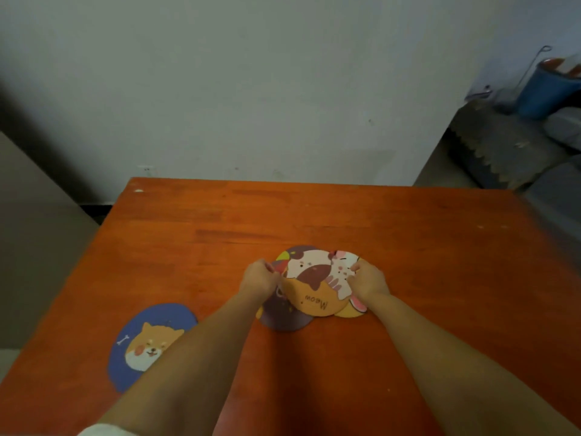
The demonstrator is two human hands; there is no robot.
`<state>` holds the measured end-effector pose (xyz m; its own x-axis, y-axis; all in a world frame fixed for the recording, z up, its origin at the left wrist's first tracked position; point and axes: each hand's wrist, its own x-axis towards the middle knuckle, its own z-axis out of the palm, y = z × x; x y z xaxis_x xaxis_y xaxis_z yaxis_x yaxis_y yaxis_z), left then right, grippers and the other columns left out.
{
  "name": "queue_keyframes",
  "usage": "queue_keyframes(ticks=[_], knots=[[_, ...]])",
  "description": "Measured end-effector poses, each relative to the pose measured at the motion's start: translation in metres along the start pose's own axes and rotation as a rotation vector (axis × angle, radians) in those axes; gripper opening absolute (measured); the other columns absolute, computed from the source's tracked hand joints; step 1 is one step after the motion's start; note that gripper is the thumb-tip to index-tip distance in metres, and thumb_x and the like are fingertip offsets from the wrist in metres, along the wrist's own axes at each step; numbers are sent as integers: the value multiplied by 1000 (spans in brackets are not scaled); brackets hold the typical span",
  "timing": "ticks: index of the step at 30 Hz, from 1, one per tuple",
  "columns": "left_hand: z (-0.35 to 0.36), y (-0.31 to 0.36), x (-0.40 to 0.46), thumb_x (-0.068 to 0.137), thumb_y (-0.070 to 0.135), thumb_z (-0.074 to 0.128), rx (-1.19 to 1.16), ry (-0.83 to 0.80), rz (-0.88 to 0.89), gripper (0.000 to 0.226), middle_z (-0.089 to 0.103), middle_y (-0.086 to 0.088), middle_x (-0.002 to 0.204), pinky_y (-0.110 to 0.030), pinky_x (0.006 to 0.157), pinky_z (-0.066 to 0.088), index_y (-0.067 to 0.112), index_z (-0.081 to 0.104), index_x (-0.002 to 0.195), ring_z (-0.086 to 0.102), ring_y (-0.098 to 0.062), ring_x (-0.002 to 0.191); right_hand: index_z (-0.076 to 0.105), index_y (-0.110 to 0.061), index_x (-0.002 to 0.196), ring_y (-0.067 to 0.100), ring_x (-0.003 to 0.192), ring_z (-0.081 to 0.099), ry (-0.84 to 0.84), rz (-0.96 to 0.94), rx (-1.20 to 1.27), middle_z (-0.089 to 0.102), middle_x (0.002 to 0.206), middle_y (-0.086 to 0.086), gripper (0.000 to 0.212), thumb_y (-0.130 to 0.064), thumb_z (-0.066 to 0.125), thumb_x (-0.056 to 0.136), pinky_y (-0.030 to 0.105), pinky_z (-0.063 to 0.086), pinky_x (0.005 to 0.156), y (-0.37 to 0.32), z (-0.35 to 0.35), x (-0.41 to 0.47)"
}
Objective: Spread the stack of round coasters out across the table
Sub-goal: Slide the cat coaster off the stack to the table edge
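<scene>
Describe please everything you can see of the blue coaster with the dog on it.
The blue coaster is a flat round disc printed with an orange-and-white cartoon dog face and a small white bone. It lies face up, alone, on the orange wooden table, near-left of the overlapping pile. The left forearm passes over its right edge and hides part of it; whether they touch is unclear.

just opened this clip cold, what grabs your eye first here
Two bare hands meet at the middle of the orange wooden table, the left hand and right hand gripping opposite sides of a fanned pile of cartoon coasters. A blue dog coaster lies alone near the table's left edge, partly under the left forearm.
</scene>
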<state>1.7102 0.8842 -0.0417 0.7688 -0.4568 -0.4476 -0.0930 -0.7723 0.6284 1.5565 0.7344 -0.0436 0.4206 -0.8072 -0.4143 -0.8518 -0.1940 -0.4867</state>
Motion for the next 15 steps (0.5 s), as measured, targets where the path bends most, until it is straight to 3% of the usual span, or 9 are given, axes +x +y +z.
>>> queue_keyframes(ticks=[2,4,6,8,10,11,13,15], knots=[[14,1,-1,88,19,58,-3,-9,-31,28,66,-20,102,-34,70,43,22,42,66,61,-34,93,53,-8,132,30,120,56,-39,-6,-1,57,135,14,36,-12,52,95,30,48,86,3,0,11],[25,1,-1,91,26,57,-21,-4,-73,14,68,-21,108,-31,68,42,14,55,83,64,-35,98,51,-7,134,31,122,55,-76,-14,-15,56,137,15,39,-13,53,95,32,49,88,5,3,18],[34,-2,4,94,28,52,26,9,-108,32,70,-24,108,-32,70,43,0,64,101,65,-37,100,50,-5,135,33,122,54,-88,-5,-20,54,137,17,41,-13,53,95,37,50,94,8,9,24],[37,-2,7,95,25,49,66,18,-110,38,71,-26,96,-32,65,44,-8,65,104,66,-39,89,51,-5,133,34,120,55,-74,10,-29,54,135,17,39,-14,52,95,40,51,96,8,13,27],[40,3,7,93,20,52,58,2,-101,35,65,-18,70,-30,52,38,-10,65,107,60,-32,64,54,-4,130,34,119,57,-61,22,-34,57,133,18,37,-15,53,95,39,52,95,9,17,32],[41,7,7,92,19,54,55,-10,-96,32,63,-15,67,-29,50,37,-9,66,104,59,-30,62,55,-4,129,34,118,58,-55,29,-29,60,131,17,36,-15,54,95,38,53,93,8,18,34],[43,10,9,91,16,55,51,-23,-119,25,61,-16,68,-31,57,39,-3,66,78,59,-31,64,62,-2,121,33,110,62,-62,33,-10,65,120,18,31,-16,54,95,36,53,85,10,20,38],[45,7,10,92,12,53,16,-17,-175,38,49,-13,58,-37,58,41,8,48,54,51,-30,57,69,-2,103,31,93,63,-101,24,8,66,96,16,24,-17,54,94,31,48,67,11,20,42]])
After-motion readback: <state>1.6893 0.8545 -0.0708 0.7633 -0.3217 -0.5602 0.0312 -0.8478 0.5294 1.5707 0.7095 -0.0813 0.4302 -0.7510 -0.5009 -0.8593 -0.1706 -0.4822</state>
